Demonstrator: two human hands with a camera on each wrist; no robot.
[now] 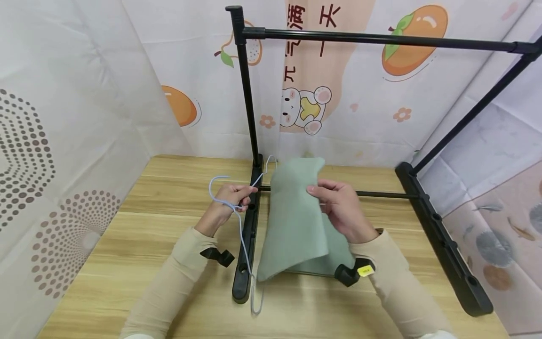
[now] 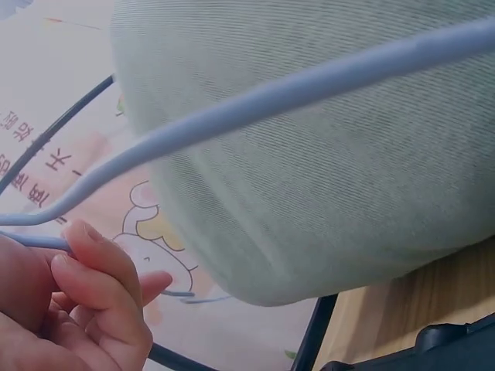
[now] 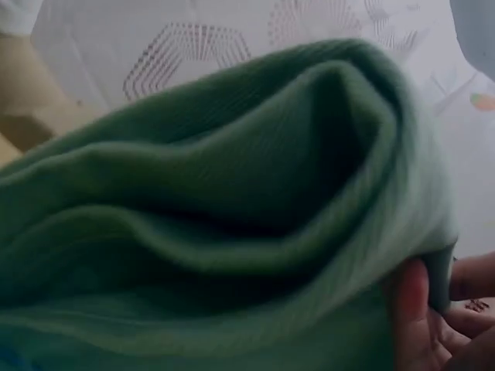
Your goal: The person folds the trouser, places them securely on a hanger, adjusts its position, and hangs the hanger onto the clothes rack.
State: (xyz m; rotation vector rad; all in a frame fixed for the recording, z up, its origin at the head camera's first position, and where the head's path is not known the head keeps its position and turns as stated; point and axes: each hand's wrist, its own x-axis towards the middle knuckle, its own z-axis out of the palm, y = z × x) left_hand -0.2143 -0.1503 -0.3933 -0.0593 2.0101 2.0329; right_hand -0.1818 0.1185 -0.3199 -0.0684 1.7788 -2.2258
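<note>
A light blue wire clothes hanger [image 1: 242, 230] is gripped by my left hand [image 1: 230, 200], its hook curving up beside the wrist in the head view. One long bar of the hanger [image 2: 263, 104] crosses in front of the cloth in the left wrist view. To the right, my right hand [image 1: 344, 209] pinches the upper right edge of a folded sage-green cloth [image 1: 296, 216] between thumb and fingers. The cloth is lifted, and its lower layer lies on the table. Stacked folds of the cloth [image 3: 232, 178] show in the right wrist view. Its exact kind cannot be told.
A black rack stands over the table, with a top bar [image 1: 381, 39], a low crossbar [image 1: 377, 194], a left foot [image 1: 242, 282] and a right foot [image 1: 449, 249]. The wooden table [image 1: 139, 235] backs onto a printed curtain [image 1: 360, 127].
</note>
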